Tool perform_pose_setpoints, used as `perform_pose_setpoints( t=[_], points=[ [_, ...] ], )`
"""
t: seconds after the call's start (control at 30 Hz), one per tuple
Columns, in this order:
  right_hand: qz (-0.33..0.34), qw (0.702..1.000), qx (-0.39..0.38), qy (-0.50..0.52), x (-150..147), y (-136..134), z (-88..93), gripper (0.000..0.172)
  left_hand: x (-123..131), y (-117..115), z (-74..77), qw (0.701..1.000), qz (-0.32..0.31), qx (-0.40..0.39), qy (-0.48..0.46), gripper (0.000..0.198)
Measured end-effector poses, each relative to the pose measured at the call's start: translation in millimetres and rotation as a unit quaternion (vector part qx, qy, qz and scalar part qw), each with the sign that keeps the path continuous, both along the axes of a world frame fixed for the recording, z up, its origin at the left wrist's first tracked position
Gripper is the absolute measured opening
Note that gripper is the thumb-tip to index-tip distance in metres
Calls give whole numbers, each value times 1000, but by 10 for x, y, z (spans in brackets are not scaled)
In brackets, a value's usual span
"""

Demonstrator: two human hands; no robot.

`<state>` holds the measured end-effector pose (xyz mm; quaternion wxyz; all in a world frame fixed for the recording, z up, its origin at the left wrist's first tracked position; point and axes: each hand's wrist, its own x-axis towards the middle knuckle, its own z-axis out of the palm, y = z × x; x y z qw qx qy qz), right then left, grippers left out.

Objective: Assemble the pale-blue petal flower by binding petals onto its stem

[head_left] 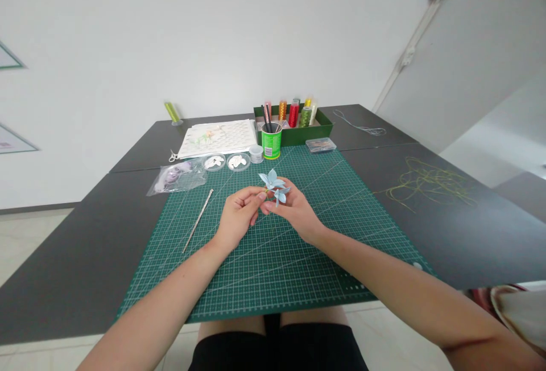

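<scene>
Two small pale blue flowers (275,185) on thin stems are held above the green cutting mat (273,257). My left hand (237,216) pinches the stems just below the blooms with thumb and forefinger. My right hand (294,207) is closed around the same stems from the right, its fingertips meeting those of the left hand. Both forearms reach in from the bottom edge.
A thin metal rod (198,220) lies on the mat's left. Behind are a plastic bag (176,177), two small round dishes (226,161), a green can of tools (271,141), a green box of thread spools (294,120), a white sheet (217,137) and loose yellow-green thread (430,184) at right.
</scene>
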<state>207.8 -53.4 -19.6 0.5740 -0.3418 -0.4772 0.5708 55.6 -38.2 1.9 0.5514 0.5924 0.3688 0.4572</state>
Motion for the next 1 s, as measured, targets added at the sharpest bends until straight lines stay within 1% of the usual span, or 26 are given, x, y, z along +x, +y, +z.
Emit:
perform_pose_setpoints(
  t=[0.07,0.1,0.17,0.2,0.27,0.3,0.37,0.43,0.5,0.57,0.63,0.67,0.77,0.87,0.93,1.0],
  points=[
    [-6,1000,-7,-4,9,4,11,44,15,-13,-1,1000,-2,-13,-7,34],
    [9,1000,-15,-1,12,1,21,40,20,-19,-4,1000,-2,-18,-11,34],
    [79,996,-44,15,15,-14,53,36,24,-29,-10,1000,2,-19,-15,33],
    [123,990,-61,19,17,-24,72,37,21,-31,-10,1000,11,-13,-10,32],
    [198,975,-95,4,25,-44,109,45,3,-29,-2,999,48,15,16,30],
    [221,969,-105,-14,30,-52,123,49,-12,-24,8,996,72,33,37,29],
    [234,965,-105,-59,40,-62,132,50,-49,-7,38,986,122,75,84,25],
    [211,968,-67,-115,48,-70,123,41,-93,20,71,974,161,110,117,23],
    [156,966,20,-206,57,-88,112,29,-138,54,94,963,187,133,143,23],
    [89,940,131,-301,75,-118,122,20,-178,90,102,955,195,147,171,25],
    [40,910,216,-353,108,-157,165,22,-206,121,96,950,183,154,201,26],
    [24,901,241,-359,132,-176,198,25,-213,133,90,949,174,156,214,26],
    [-14,896,273,-350,217,-212,318,27,-211,151,65,949,134,154,240,22],
    [-39,901,285,-325,299,-205,419,26,-192,143,44,948,71,153,268,21],
    [-48,907,283,-308,342,-184,459,27,-181,126,38,939,26,163,301,20],
    [-60,915,272,-293,374,-156,476,27,-175,99,38,924,-14,190,331,17]
  ],
)
